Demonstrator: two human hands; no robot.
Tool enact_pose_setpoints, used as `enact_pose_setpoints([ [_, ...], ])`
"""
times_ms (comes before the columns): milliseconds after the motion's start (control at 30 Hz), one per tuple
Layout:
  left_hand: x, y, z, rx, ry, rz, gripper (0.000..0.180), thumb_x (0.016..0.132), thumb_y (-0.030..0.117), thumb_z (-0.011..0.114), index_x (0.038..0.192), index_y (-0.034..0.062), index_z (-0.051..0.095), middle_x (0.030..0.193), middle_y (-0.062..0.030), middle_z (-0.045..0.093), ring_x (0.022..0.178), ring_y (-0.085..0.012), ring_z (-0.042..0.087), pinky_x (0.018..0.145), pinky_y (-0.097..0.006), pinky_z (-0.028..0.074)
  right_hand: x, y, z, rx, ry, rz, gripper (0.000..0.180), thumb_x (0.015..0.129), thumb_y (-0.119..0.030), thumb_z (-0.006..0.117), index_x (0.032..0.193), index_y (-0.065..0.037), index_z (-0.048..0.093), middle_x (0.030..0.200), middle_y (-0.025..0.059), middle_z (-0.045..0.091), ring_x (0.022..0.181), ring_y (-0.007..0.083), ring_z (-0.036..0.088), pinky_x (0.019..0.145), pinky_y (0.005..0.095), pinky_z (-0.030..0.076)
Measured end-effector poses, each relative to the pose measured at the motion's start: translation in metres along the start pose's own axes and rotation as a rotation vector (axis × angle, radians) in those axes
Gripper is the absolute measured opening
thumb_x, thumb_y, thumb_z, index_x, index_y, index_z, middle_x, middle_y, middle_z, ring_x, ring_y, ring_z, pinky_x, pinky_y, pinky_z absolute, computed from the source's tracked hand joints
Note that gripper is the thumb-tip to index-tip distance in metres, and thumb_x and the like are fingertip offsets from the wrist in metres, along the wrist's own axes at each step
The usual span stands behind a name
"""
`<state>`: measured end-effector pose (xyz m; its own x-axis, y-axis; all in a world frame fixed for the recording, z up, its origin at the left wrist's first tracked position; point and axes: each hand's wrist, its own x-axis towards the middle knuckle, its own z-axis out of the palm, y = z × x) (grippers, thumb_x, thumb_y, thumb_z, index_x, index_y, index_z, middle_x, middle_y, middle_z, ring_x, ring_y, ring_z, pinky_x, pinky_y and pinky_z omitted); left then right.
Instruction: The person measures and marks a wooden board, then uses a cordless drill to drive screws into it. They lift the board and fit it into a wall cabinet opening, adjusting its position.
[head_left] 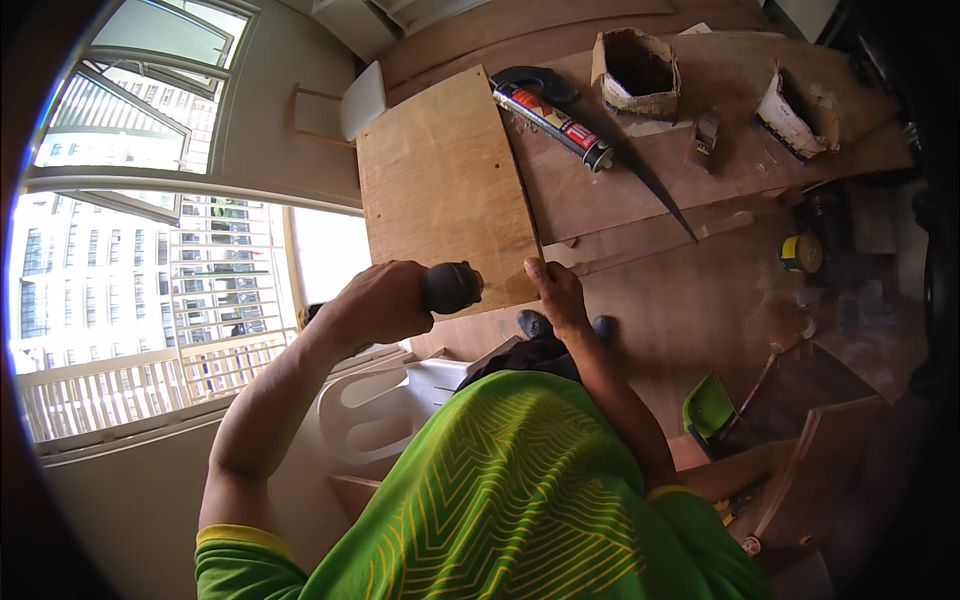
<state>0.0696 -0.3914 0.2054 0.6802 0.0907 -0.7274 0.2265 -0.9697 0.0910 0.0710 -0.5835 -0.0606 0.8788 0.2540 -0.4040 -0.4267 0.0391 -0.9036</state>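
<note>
While daylight pours through the barred window (130, 290) on the person's left, the work surface ahead is a spread of brown plywood sheets (700, 130) laid as a bench, with a wooden floor (690, 320) below it. A smaller plywood panel (440, 190) lies with its near edge jutting past the bench toward the person. The left hand (375, 300) is closed around the grip of a dark power drill (450, 287), whose nose meets that near edge. The right hand (556, 295) pinches the same edge just beside the drill, fingers curled over the top. Farther back lie a caulking gun (550, 110) with a red-and-black tube, a handsaw blade (655, 190), two torn paper sacks (635, 70) and a yellow tape measure (802, 253) at the right. A white plastic chair (385, 400) stands close under the left arm, and a green dustpan (708, 405) rests on the floor, leaving little free space around the legs. The panel's face is pale, grainy and flat, its corners square.
</note>
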Motion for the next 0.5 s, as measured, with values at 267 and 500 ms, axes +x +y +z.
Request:
enact_pose_setpoints([
  [267, -0.002, -0.005, 0.009, -0.090, 0.078, -0.046, 0.030, 0.068, 0.011, 0.081, 0.091, -0.0026, 0.068, 0.078, -0.0159, 0.072, 0.067, -0.0239, 0.070, 0.062, -0.038, 0.057, 0.004, 0.004, 0.001, 0.017, -0.004, 0.000, 0.054, 0.096, -0.050, 0.071, 0.075, -0.001, 0.064, 0.066, -0.0022, 0.050, 0.066, 0.0089, 0.043, 0.060, 0.0320, 0.038],
  [500, 0.005, 0.018, -0.010, -0.073, 0.025, -0.143, 0.021, 0.068, 0.011, 0.077, 0.084, -0.0014, 0.071, 0.069, -0.0140, 0.071, 0.061, -0.0238, 0.071, 0.060, -0.038, 0.057, 0.004, -0.004, -0.001, -0.059, 0.034, -0.007, 0.060, 0.093, -0.056, 0.071, 0.073, 0.000, 0.065, 0.063, 0.0028, 0.053, 0.064, 0.0128, 0.047, 0.060, 0.0353, 0.041],
])
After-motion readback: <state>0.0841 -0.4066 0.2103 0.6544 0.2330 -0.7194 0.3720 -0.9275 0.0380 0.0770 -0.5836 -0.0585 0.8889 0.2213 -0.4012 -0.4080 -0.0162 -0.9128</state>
